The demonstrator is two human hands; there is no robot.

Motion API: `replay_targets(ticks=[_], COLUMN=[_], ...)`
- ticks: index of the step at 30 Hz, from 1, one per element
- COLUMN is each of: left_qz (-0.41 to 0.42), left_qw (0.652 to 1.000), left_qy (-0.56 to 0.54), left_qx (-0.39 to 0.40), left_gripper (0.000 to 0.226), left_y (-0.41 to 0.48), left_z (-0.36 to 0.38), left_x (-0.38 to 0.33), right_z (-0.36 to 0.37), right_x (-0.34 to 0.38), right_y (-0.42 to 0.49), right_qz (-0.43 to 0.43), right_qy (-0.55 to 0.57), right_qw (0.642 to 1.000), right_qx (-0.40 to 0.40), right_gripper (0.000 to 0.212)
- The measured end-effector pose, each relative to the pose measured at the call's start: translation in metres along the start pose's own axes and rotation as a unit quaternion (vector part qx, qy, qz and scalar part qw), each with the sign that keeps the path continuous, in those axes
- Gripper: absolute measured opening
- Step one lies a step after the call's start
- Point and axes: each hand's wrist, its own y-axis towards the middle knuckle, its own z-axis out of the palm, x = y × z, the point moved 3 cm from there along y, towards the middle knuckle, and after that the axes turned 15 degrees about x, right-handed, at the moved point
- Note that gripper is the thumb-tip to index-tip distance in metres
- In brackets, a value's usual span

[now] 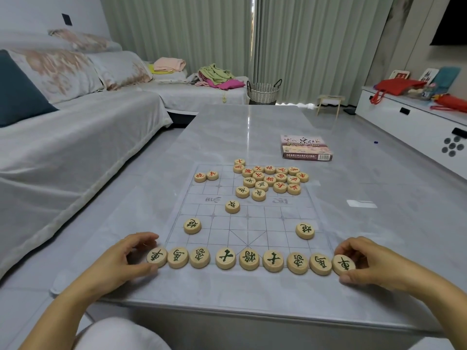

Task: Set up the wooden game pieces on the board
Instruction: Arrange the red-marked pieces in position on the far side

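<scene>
Pinch of left hand (126, 258) on left 車 piece (157, 257), right hand (371, 261) on right 車 piece (343, 264); "Chinese chess" box (305, 147) beyond.

Person: left hand (126, 258) and right hand (366, 261) bare, forearms bare as far as frame shows. Fingers slender, knuckle creases visible. Right thumbnail short, rounded. Knee (121, 334) in smooth white fabric, rounded shape, soft folds, below near edge of table (227, 127), left of centre.

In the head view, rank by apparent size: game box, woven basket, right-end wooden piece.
1. Game box
2. Woven basket, though far off, so real order unsure
3. Right-end wooden piece, pinched by the right hand
</scene>
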Motion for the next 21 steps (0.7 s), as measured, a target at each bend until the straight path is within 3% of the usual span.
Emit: replay_targets(ticks=[2,5,8,14,18,21], left_qz=[-0.008,0.016,0.031,-0.005,-0.082,-0.096], left_qw=[0.999,0.995,0.992,0.989,0.988,0.987], left_qy=[-0.017,-0.008,0.004,0.091,0.103,0.072], left_qx=[-0.029,-0.100,-0.119,-0.116,-0.084,-0.107], left_gripper=[0.054,0.042,0.035,0.042,0.046,0.043], left_y=[0.002,0.012,0.028,0.068,0.080,0.085], left_z=[-0.006,-0.016,-0.017,0.002,0.006,0.000], left_x=[-0.009,-0.035,-0.067,-0.089,-0.066,-0.059], right_z=[-0.002,-0.004,-0.008,-0.013,-0.018,-0.018], right_x=[-0.002,-0.003,-0.001,0.017,0.051,0.093], right_y=[0.000,0.003,0.008,0.015,0.030,0.066], right_qz=[-0.006,-0.011,-0.021,-0.057,-0.105,-0.132], right_qy=[0.035,0.093,0.094,0.099,0.020,-0.100], right_qw=[0.999,0.994,0.989,0.973,0.970,0.973], right_qx=[-0.010,-0.050,-0.112,-0.201,-0.217,-0.162], right_gripper=[0.055,0.038,0.013,0.013,0.023,0.016])
